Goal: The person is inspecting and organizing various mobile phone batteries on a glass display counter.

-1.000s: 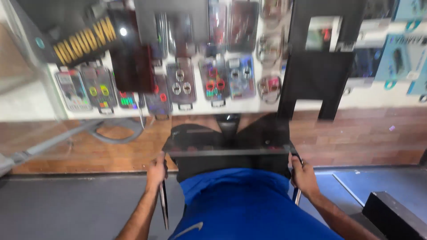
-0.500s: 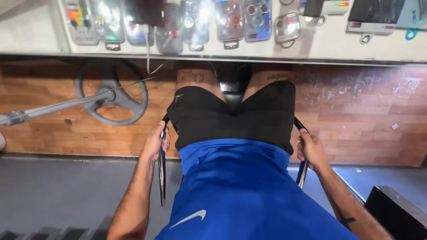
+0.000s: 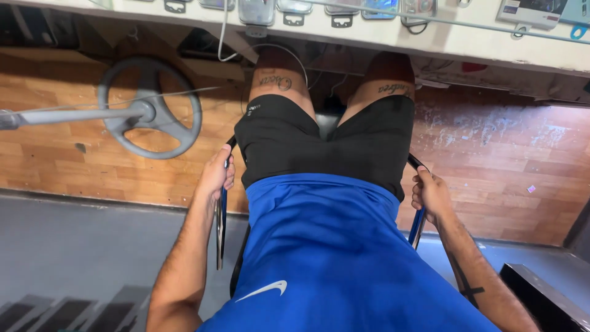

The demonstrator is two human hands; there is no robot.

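I sit on a chair with metal armrests, in black shorts and a blue shirt. My left hand [image 3: 216,176] is closed around the left chair armrest [image 3: 219,227], a curved chrome bar beside my thigh. My right hand [image 3: 430,193] grips the right chair armrest [image 3: 417,226] on the other side. My knees reach under the edge of a white counter [image 3: 430,40] ahead of me.
A grey round stool base [image 3: 150,110] on a metal pole lies tipped on the wooden floor [image 3: 510,166] at the left. Small packaged items hang along the counter's edge [image 3: 258,11]. A grey step [image 3: 74,246] lies at the left, a dark box [image 3: 544,298] at the lower right.
My view has tipped down from the wall display of packaged goods to my lap and the floor. Both hands have stayed on the armrests.
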